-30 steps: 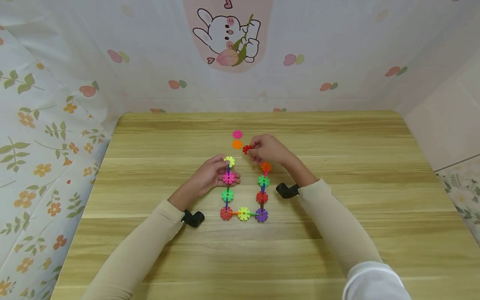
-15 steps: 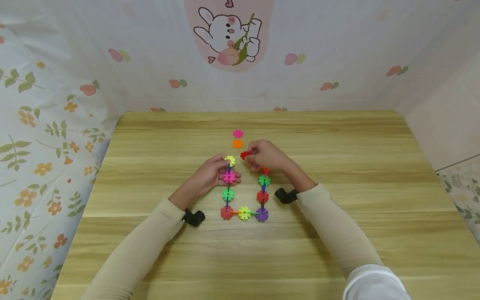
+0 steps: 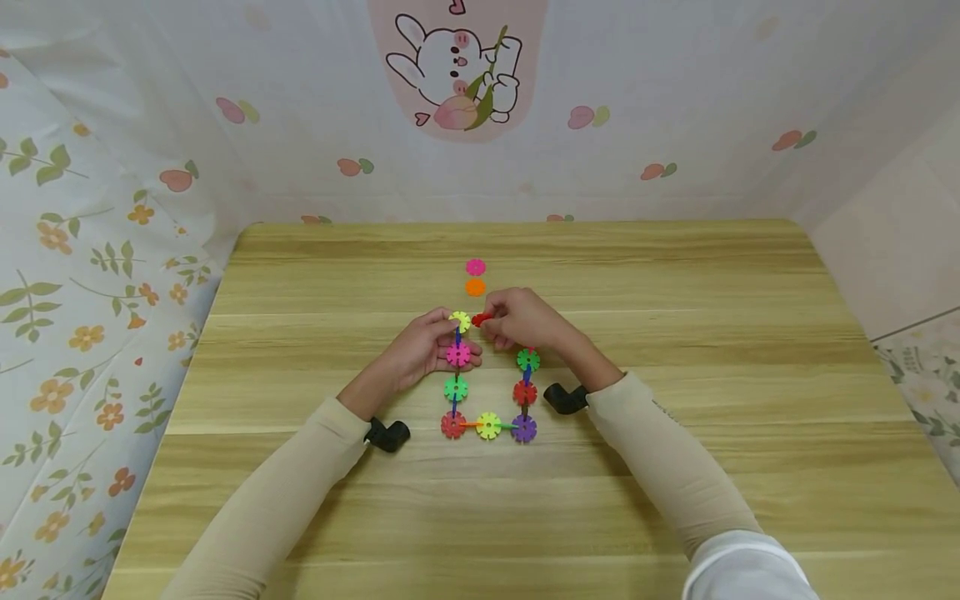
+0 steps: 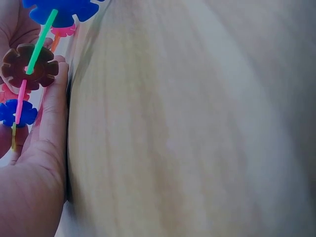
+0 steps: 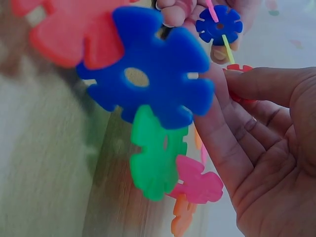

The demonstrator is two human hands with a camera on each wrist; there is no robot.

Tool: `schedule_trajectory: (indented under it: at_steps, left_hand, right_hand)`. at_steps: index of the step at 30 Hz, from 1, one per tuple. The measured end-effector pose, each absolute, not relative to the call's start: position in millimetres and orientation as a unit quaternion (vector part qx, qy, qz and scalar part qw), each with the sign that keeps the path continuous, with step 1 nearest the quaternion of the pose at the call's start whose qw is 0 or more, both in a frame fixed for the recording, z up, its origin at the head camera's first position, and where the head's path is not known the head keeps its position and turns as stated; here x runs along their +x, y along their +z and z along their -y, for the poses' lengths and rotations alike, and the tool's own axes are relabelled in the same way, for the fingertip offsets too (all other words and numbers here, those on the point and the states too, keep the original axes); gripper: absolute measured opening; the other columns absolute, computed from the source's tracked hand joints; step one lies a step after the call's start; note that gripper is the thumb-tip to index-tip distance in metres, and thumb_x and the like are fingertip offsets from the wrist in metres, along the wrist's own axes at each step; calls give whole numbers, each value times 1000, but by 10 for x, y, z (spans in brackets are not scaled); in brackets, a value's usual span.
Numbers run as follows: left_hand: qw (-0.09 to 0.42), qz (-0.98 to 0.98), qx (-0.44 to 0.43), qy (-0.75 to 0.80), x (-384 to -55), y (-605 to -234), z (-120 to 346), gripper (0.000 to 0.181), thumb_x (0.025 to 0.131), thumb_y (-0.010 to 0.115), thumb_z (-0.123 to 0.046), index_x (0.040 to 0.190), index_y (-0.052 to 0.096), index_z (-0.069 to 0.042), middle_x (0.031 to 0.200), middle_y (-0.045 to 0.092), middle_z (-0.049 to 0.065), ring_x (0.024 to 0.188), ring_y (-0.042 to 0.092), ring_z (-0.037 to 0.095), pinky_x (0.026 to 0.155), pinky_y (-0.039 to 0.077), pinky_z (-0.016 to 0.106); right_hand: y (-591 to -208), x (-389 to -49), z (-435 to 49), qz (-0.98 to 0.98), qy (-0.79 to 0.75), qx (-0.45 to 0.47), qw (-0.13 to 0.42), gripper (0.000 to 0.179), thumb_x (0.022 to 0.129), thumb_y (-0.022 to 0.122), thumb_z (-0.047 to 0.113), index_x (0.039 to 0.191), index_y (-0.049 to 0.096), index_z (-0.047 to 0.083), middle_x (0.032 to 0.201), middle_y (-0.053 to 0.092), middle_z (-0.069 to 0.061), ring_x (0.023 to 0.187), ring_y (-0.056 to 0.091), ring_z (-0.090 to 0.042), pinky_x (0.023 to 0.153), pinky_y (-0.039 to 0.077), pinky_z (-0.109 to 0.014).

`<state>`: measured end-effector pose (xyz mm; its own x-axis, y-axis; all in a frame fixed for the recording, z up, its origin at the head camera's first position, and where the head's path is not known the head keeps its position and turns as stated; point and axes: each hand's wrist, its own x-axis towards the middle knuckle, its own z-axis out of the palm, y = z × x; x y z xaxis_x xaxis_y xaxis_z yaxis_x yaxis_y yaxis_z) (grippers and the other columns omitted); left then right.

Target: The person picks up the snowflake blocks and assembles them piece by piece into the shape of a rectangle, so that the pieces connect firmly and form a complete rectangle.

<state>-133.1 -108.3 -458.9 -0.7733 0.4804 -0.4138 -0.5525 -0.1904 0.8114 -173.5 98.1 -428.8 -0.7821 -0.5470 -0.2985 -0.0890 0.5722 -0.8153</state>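
Observation:
A U-shaped chain of notched plastic snowflake discs stands on the table, with the yellow disc (image 3: 463,320) at the top of its left arm. My left hand (image 3: 416,354) pinches that yellow disc, its other fingers lying behind the pink disc (image 3: 458,354). Between thumb and fingers of my right hand (image 3: 528,321) is a loose red disc (image 3: 478,319), its edge right beside the yellow one. In the right wrist view the red disc (image 5: 245,67) meets the yellow disc's edge (image 5: 228,49); whether their slots interlock, I cannot tell. My right hand hides the top of the chain's right arm.
A loose pink disc (image 3: 476,267) and a loose orange disc (image 3: 475,287) lie beyond the hands on the wooden table (image 3: 712,333). The chain's bottom row includes a purple disc (image 3: 524,428). A patterned cloth (image 3: 262,75) hangs behind the table.
My right hand has come toward me and to the left, carrying the red disc to the yellow disc's edge. The left hand and the chain have stayed put.

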Motion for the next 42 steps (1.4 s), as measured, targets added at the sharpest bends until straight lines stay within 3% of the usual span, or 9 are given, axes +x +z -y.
schedule_trajectory:
  at_steps: [16, 24, 31, 35, 42]
  left_hand:
    - [335, -552, -43, 763, -1323, -4591, 1091, 15, 107, 33, -18, 98, 37, -6, 97, 71, 23, 90, 72, 33, 81, 57, 47]
    - [315, -564, -67, 760, -1322, -4588, 1080, 22, 108, 34, -19, 118, 42, -2, 97, 71, 23, 89, 72, 34, 81, 57, 48]
    - [300, -584, -86, 750, -1315, -4600, 1057, 24, 107, 36, -19, 117, 45, 0, 94, 71, 20, 84, 73, 31, 80, 58, 46]
    - [300, -579, -88, 753, -1312, -4603, 1058, 23, 108, 35, -20, 115, 46, 0, 92, 71, 20, 83, 73, 30, 80, 58, 47]
    - [307, -572, -77, 757, -1313, -4596, 1041, 19, 108, 34, -21, 104, 42, -3, 93, 71, 21, 87, 72, 32, 81, 57, 47]
  right_hand:
    - [-4271, -1698, -874, -871, -371, -213, 243, 11, 94, 61, 8, 86, 65, 2, 77, 68, -9, 61, 65, -21, 55, 52, -26]
    - [-4260, -1668, -788, -898, -308, -271, 162, 13, 92, 64, 9, 81, 68, 4, 72, 66, -3, 58, 56, -12, 54, 44, -21]
    - [-4278, -1631, -724, -911, -241, -319, 97, 16, 90, 65, 9, 74, 65, 6, 66, 59, -2, 54, 46, -12, 49, 36, -20]
    - [-4288, -1633, -719, -913, -239, -317, 99, 15, 91, 64, 9, 76, 67, 6, 69, 62, -2, 55, 48, -12, 51, 38, -20]
    - [-4271, -1661, -767, -911, -266, -276, 153, 9, 93, 65, 12, 88, 70, 5, 79, 67, -3, 63, 53, -14, 56, 46, -21]
